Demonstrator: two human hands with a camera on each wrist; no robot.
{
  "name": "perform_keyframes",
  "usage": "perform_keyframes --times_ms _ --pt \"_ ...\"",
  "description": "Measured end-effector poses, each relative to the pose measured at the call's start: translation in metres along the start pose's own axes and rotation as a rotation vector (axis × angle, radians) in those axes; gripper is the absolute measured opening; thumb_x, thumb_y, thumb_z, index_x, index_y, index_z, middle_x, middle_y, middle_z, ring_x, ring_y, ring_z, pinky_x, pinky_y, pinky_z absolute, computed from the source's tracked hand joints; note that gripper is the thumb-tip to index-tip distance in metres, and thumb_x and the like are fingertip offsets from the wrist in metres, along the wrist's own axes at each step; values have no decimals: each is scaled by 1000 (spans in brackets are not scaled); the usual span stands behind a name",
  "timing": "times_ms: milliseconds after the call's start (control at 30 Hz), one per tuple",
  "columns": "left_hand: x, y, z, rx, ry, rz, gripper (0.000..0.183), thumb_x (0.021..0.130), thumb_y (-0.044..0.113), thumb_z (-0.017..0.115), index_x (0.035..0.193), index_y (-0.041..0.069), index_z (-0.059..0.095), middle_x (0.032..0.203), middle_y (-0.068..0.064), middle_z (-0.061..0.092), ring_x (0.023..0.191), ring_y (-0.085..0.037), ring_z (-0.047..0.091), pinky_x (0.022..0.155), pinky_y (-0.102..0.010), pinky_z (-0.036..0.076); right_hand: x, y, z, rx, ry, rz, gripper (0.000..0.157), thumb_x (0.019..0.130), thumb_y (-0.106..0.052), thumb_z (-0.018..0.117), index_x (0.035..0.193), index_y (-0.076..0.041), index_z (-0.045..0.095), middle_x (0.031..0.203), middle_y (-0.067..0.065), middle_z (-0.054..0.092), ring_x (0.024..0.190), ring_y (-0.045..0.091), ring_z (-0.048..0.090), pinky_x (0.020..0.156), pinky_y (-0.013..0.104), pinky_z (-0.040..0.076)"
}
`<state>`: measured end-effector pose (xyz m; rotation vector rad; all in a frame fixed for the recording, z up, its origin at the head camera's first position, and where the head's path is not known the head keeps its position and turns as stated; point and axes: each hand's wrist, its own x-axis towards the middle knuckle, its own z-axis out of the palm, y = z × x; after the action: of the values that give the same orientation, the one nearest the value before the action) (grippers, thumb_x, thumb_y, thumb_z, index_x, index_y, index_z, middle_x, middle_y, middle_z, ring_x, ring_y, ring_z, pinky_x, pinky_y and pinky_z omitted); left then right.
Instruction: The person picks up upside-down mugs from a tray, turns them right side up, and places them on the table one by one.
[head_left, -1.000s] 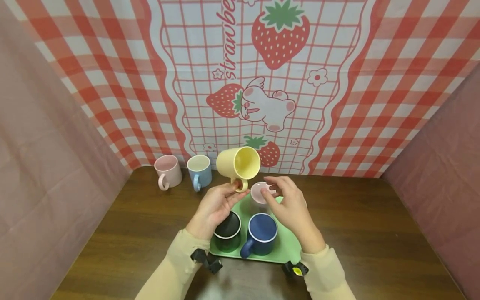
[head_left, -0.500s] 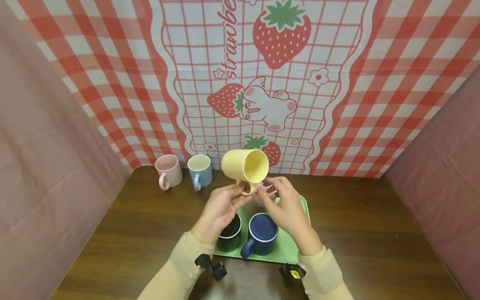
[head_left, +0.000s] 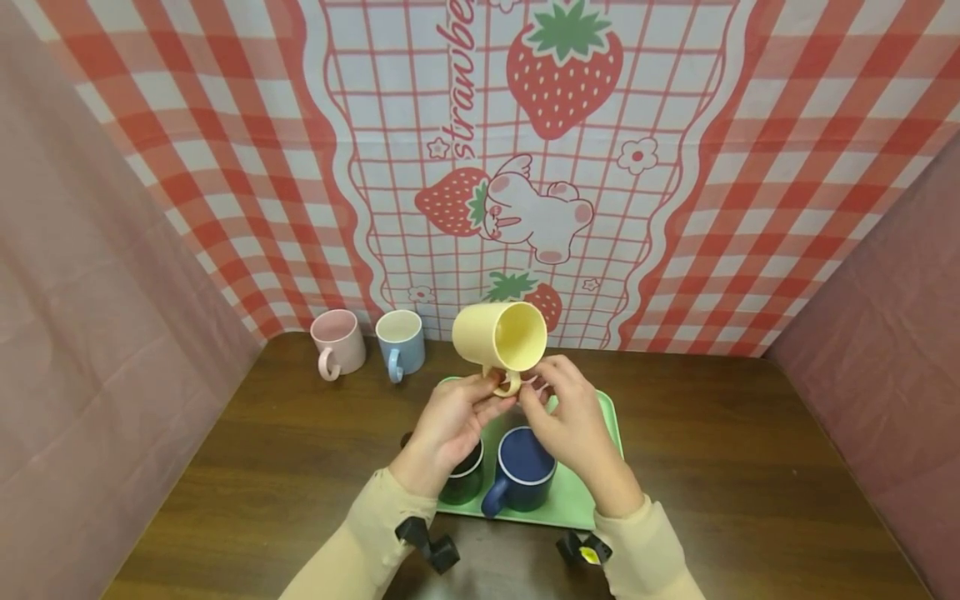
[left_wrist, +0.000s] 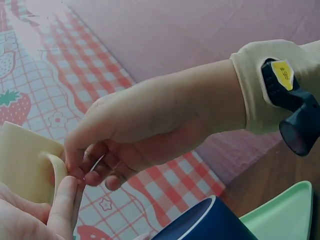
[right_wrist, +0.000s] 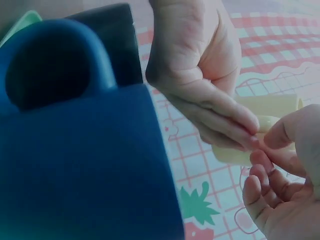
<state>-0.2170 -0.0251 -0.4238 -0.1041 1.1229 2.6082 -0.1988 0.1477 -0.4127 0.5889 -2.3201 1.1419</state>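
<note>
A pale yellow mug (head_left: 500, 336) is held up on its side above the tray, its mouth facing right and its handle hanging down. My left hand (head_left: 453, 421) grips that handle between thumb and fingers. From the right, my right hand (head_left: 573, 417) meets the handle too; in the right wrist view its thumb and forefinger pinch at it close to the left fingertips. Below my hands, a dark blue mug (head_left: 527, 456) and a black-green mug (head_left: 463, 479) sit on a green tray (head_left: 577, 500). A pink mug behind my right hand is almost wholly hidden.
Another pink mug (head_left: 337, 343) and a light blue mug (head_left: 401, 343) stand upright at the back left of the wooden table (head_left: 300, 467). A red checked cloth (head_left: 705, 250) hangs behind, with pink cloth at both sides.
My left hand has moved the yellow mug to the right, toward my right hand. My right fingertips, earlier apart from the handle, now meet it. The pink mug on the tray has become covered.
</note>
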Motion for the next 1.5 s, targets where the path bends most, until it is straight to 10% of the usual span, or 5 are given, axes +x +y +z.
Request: perform_keyframes --times_ms 300,600,1033,1300,1500 --pt "-3 -1 2 9 -23 0 27 101 -3 53 126 -15 58 100 -13 73 92 -19 73 87 -32 58 0 -12 0 112 -10 68 9 96 -24 72 101 -17 74 90 -6 61 75 12 55 60 26 49" --pt "-6 -1 3 57 -58 0 34 102 -3 50 131 -19 53 100 -12 73 92 -18 73 86 -33 58 0 -16 0 452 -138 272 22 99 -19 67 113 -2 73 105 10 72 95 20 67 80 28 58" --pt "-8 -1 6 245 -158 -39 34 100 13 63 123 -12 65 94 -12 76 86 -20 75 80 -34 60 0 -21 2 584 -25 297 17 101 -13 63 102 2 70 98 14 67 84 18 62 68 26 56" --pt "-10 1 9 386 -228 -73 38 100 25 65 114 -11 69 88 -14 75 79 -21 74 76 -35 61 1 -18 -2 626 30 318 24 103 -15 60 100 7 68 95 15 67 94 20 62 84 26 53" --pt "-11 10 7 545 -191 73 31 102 20 60 108 -8 71 86 -18 73 75 -24 74 74 -42 62 2 -13 -8 638 79 285 19 101 -10 62 98 8 68 94 12 65 92 20 61 83 26 53"
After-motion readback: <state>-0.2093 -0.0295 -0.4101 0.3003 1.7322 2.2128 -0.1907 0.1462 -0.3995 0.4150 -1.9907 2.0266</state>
